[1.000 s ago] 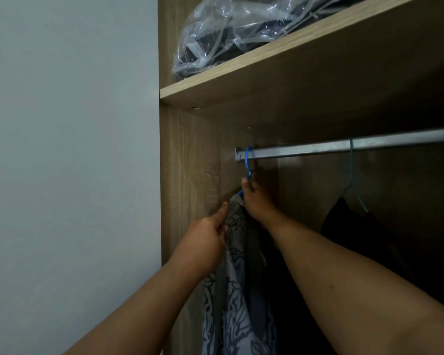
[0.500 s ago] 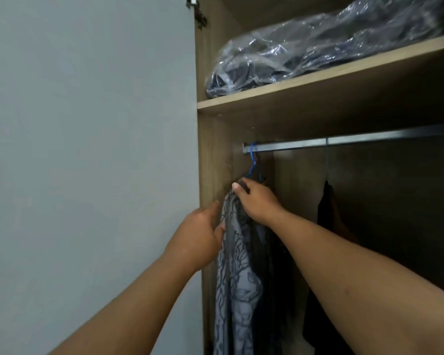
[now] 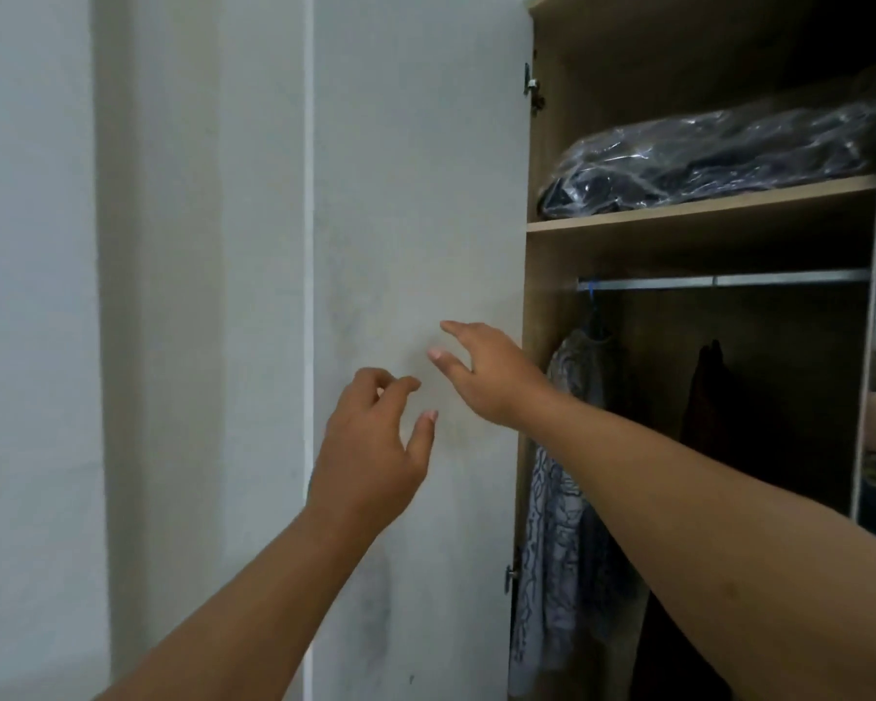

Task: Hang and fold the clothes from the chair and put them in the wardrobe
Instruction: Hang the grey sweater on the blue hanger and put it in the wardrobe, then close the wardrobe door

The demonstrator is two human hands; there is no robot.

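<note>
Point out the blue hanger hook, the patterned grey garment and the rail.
blue hanger hook [image 3: 591, 290]: head view, on the hook's curve at the rail.
patterned grey garment [image 3: 547, 538]: head view, on its front panel.
rail [image 3: 729, 281]: head view, on its bare middle.

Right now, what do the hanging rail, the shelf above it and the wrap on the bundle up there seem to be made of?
Hanging rail: looks like metal, silvery with a dull sheen. Shelf: light wood-look board, faint grain and a flat matte edge; probably laminate, though solid wood cannot be ruled out. Wrap on the bundle: clear thin plastic, crinkled with bright glints, something dark inside.
</note>
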